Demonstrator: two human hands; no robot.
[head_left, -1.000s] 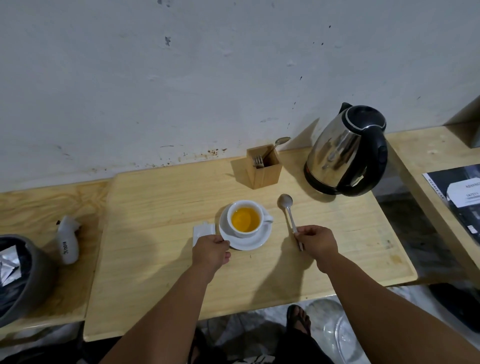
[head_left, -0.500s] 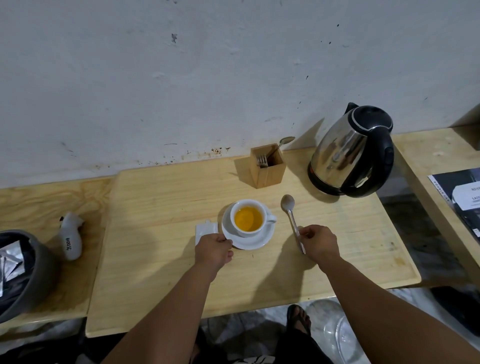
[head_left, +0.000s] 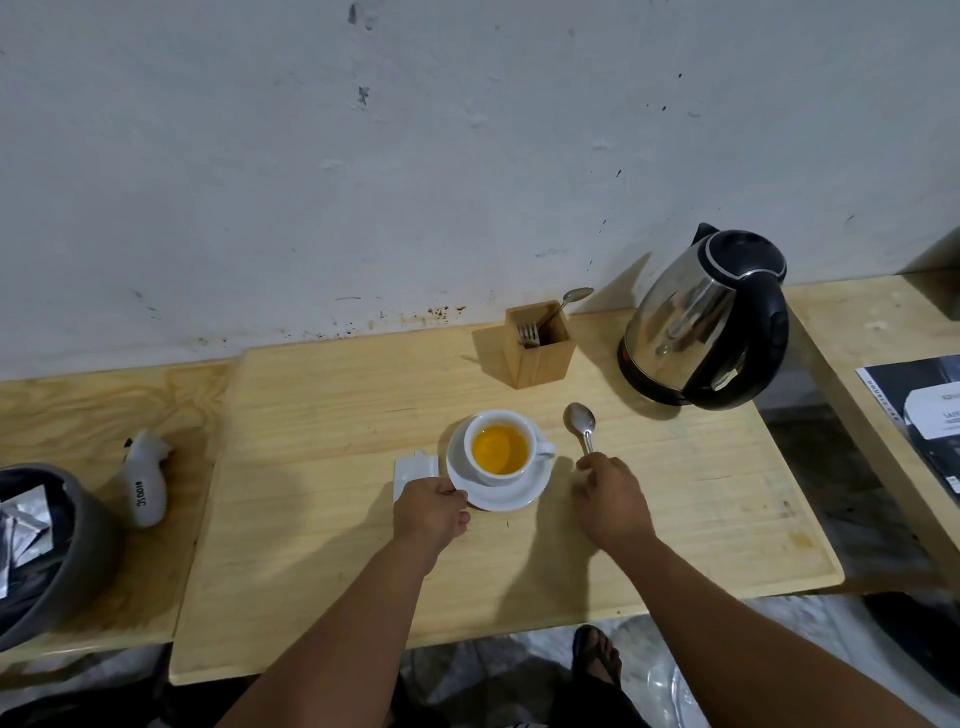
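A white cup (head_left: 540, 448) of amber tea stands on a white saucer (head_left: 524, 494) in the middle of the wooden table (head_left: 332, 545). My left hand (head_left: 430, 512) grips the saucer's left rim. A metal spoon (head_left: 582, 423) lies on the table to the right of the cup, bowl pointing away from me. My right hand (head_left: 610, 499) pinches the spoon's handle, and most of the handle is hidden under the fingers. A small white packet (head_left: 413, 470) lies just left of the saucer, partly under my left hand.
A steel and black kettle (head_left: 706, 322) stands at the back right. A wooden cutlery box (head_left: 540, 345) with a fork and spoon is behind the cup. A white device (head_left: 148, 480) and a grey bin (head_left: 47, 545) sit at left. A booklet (head_left: 919, 415) lies far right.
My right hand has slid up the spoon's handle, closer to the bowl. My left hand stays on the saucer's rim. The camera has shifted slightly.
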